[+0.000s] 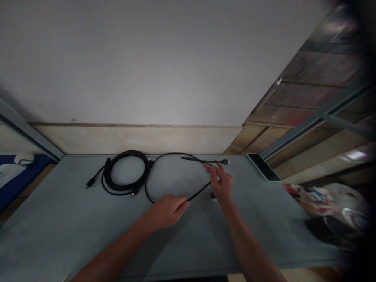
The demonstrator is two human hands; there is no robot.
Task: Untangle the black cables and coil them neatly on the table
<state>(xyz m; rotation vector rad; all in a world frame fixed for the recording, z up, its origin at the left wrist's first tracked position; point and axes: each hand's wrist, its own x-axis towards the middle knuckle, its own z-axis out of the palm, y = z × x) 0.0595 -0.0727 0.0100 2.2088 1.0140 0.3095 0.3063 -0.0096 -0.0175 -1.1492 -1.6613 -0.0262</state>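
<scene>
Where spread in one wide open loop across the grey table (73,219), easy to trace from end to end: a thin black cable (164,156), arcing from beside the coil (125,174) along the back, and round by the front up to the right.

Pinched at the front of that loop by the left hand (168,210), fingertips closed on the cord, knuckles low over the tabletop, by the look of it to pin that stretch down. Grasped further along by the right hand (222,184), thumb and forefinger closed round the cord just short of its plug (225,161), remaining fingers loosely curled. Set a little apart, so leaving a near-straight run of cord between the two grips and the plug end free beyond the right fingertips.

Pointing right, towards the phone (263,167) lying flat at the table's far right edge, yet well short of touching it.

Parked to the left near the wall, that coil: thicker black cable wound tidily, ends trailing out, apart from both hands.

Just beneath the right wrist, a small dark piece (213,198), possibly another connector, too blurred to tell. Off the table on the right, a heap of bags (326,203).
</scene>
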